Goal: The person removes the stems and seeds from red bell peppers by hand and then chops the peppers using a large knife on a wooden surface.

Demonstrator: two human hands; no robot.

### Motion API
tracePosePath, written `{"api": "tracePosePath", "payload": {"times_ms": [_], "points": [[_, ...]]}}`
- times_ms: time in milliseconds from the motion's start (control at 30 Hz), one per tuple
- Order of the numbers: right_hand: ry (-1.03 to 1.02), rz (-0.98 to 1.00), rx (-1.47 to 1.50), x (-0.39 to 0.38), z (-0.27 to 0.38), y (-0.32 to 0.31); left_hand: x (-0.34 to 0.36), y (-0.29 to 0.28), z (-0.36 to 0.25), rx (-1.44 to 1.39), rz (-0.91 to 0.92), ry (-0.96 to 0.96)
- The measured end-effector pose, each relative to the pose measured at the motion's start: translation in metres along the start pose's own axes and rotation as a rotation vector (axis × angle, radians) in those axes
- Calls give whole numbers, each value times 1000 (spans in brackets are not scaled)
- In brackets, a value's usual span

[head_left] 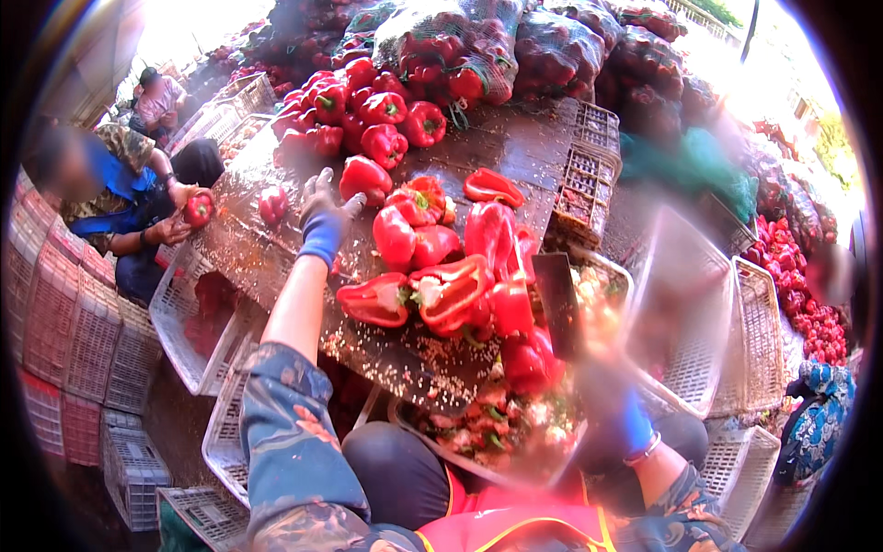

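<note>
My left hand (326,219), in a grey and blue glove, reaches over the wooden table with its fingers spread. Just right of its fingertips lies a whole red bell pepper (365,180). In my right hand (602,400), blurred and wearing a blue-cuffed glove, is a cleaver; its dark rectangular blade (556,305) points up and away from me. Beside the blade are cut red bell peppers (455,290), some showing seeds and pale ribs. One red pepper piece (531,362) is at the table edge by the blade, above a container of scraps (497,423).
Whole red peppers (354,110) are heaped at the table's far end, before net sacks of peppers (451,51). Seeds litter the wooden table (262,230). Plastic crates (685,313) stand on both sides. At left, a co-worker's hands (175,216) hold a red pepper.
</note>
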State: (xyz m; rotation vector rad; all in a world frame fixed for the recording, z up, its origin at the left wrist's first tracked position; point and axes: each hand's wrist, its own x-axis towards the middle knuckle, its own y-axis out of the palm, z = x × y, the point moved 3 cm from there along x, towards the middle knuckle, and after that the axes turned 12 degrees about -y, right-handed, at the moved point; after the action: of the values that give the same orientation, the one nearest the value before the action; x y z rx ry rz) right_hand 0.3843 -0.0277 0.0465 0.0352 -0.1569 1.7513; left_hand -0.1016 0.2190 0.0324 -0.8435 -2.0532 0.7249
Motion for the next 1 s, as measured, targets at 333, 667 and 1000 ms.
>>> {"api": "tracePosePath", "payload": {"times_ms": [333, 667, 1000], "points": [[80, 68, -84, 16, 9, 7, 23, 33, -48, 200, 230, -365], [112, 127, -101, -3, 49, 7, -93, -82, -100, -1403, 635, -443], [-699, 44, -271, -3, 120, 22, -208, -159, -198, -1395, 783, -236]]}}
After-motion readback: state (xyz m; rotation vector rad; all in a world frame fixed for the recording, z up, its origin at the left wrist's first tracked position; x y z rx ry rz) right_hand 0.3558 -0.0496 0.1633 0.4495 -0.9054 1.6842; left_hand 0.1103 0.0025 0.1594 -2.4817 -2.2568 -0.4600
